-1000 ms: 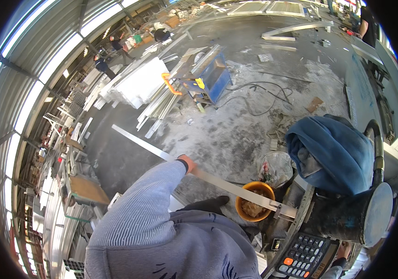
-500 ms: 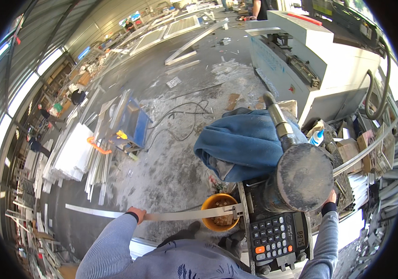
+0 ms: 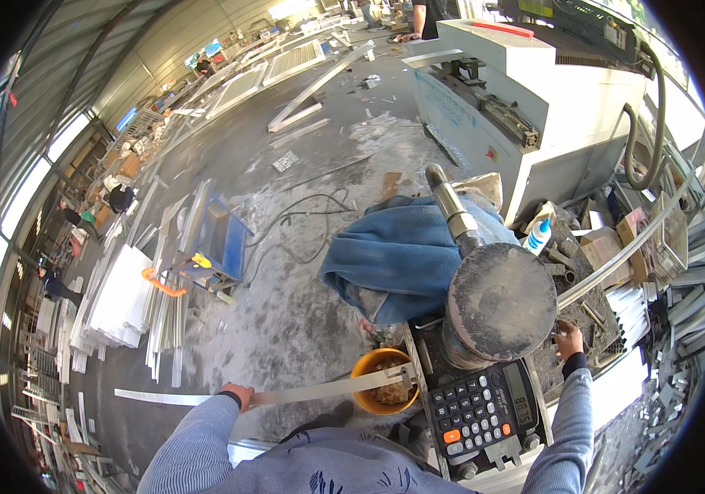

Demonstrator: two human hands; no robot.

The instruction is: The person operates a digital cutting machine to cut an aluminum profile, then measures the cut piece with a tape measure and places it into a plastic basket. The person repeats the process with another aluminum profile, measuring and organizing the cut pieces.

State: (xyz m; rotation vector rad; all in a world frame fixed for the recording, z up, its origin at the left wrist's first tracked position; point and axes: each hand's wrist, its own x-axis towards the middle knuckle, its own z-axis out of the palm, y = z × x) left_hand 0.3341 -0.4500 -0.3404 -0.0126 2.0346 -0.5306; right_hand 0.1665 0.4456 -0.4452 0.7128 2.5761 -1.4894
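My left hand (image 3: 239, 393) is closed around a long, thin, pale metal strip (image 3: 311, 393). The strip's right end, notched, lies at the machine's edge, above a yellow bucket (image 3: 362, 401) of small tan pieces. To the right of the machine's round, worn black cylinder (image 3: 504, 300) is my right hand (image 3: 569, 339). Its fingers are partly bent and slightly apart, beside the cluttered bench (image 3: 595, 309); I make out nothing held in them. A black calculator (image 3: 472, 409) with grey and orange keys lies in front of the cylinder.
Blue cloth (image 3: 397, 259) drapes behind the cylinder, near a metal pipe (image 3: 449, 202). A blue-capped bottle (image 3: 538, 237) stands right of it. A white machine (image 3: 492, 107) fills the far right. On the left are a blue cart (image 3: 225, 239) and stacked white profiles (image 3: 118, 296). A cable (image 3: 295, 214) crosses the floor.
My right hand, partly hidden behind the cylinder before, now shows more fully beside it, slightly higher. My left hand still holds the strip. The view has shifted, moving the surroundings left.
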